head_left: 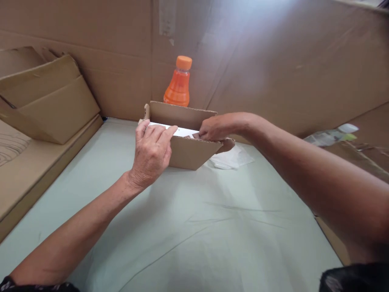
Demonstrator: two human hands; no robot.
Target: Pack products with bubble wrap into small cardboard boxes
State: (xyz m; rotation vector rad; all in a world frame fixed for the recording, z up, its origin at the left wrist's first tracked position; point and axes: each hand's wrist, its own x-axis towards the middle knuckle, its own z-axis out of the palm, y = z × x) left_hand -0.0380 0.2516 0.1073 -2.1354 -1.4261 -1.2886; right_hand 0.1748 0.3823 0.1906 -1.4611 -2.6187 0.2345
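Observation:
A small brown cardboard box [194, 153] stands with its top flaps up on the pale green surface. My left hand [152, 152] grips its near left side, thumb and fingers over the top edge. Inside the box lies something flat and white [182, 131], mostly hidden by the front wall. At the box's right end my right hand [214, 127] reaches into the opening. Its fingers are curled together beside a small greyish piece, and the fingertips are hidden, so what they hold cannot be made out.
Behind the box stands an orange bottle [178, 87] with an orange cap. Crumpled clear plastic [231, 157] lies by its right end. Larger cartons [48, 109] flank the left side, and a clear plastic bottle [330, 136] rests at the right. Cardboard walls [121, 52] enclose the back.

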